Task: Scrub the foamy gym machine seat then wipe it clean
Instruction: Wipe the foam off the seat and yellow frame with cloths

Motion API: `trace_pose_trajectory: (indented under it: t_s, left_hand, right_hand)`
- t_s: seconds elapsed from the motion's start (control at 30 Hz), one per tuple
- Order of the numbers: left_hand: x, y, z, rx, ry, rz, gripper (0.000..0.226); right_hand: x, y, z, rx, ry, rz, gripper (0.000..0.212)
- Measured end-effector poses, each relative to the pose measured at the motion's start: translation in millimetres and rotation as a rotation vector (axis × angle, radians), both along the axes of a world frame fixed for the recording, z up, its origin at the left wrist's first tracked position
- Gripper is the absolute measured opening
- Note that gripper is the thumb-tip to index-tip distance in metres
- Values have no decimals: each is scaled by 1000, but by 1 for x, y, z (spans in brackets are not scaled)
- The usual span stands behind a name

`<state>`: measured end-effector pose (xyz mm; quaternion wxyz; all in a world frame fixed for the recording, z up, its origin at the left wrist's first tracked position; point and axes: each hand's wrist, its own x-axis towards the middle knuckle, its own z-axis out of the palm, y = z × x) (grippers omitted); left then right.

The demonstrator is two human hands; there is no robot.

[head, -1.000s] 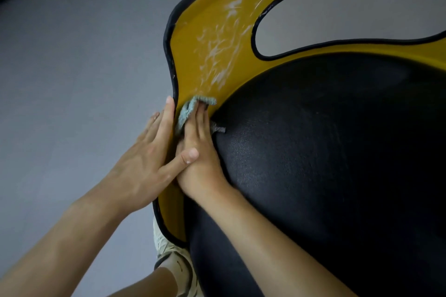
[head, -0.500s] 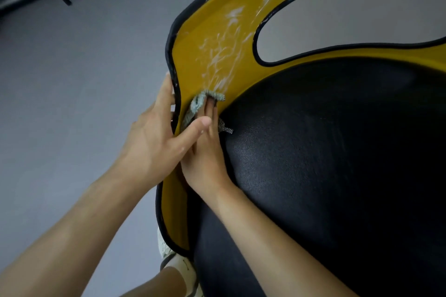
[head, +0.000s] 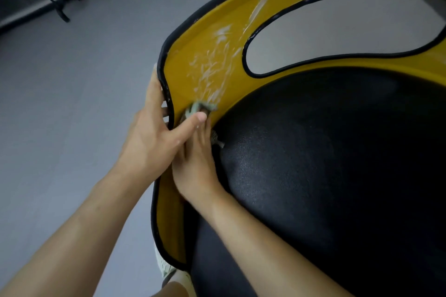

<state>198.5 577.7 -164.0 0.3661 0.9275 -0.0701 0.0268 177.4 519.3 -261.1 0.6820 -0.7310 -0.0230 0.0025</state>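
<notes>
the gym machine seat point(head: 325, 164) fills the view from 12 o'clock round to 5 o'clock, its black pad ringed by a yellow frame point(head: 183, 75) with dark edging. just left of centre, toward 9 o'clock, both hands meet on that frame. the left hand point(head: 154, 140) is grasping the frame's outer rim, fingers tucked behind the edge and the thumb laid across the front, over the fingers of the right hand point(head: 195, 169). the right hand lies flat, fingers straight, pressing a pale blue-green cloth point(head: 201, 106) against the yellow surface right where it borders the pad; the cloth peeks out past the fingertips, and a scrap shows at the hand's 3 o'clock side. white foam point(head: 212, 67) streaks the frame from the cloth toward 12 o'clock, with more smears near 1 o'clock beside a long opening point(head: 337, 31). grey floor point(head: 72, 103) spans 9 o'clock, a black stand point(head: 58, 5) sits at 10 o'clock, and a pale shoe point(head: 166, 270) shows at 6 o'clock.
</notes>
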Motion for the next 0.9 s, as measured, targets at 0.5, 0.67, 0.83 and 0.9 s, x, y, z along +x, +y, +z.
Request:
trace_pose_trajectory:
  t_s: [0.5,0.67,0.83,0.9]
  left_hand:
    - [12,-9,16,213,-93,-94,107]
    - [14,-10,23,229,-91,-127,108]
    - [11,-7,31,221,-46,-123,111]
    - [10,-8,32,200,-45,-115,110]
  right_hand:
    - [-4,-3,-3,-61,-80,29,68]
    - [17,-10,1,-70,-79,-46,69]
    - [-34,18,-5,43,-60,-28,67]
    - [-60,26,-9,60,-46,2,67]
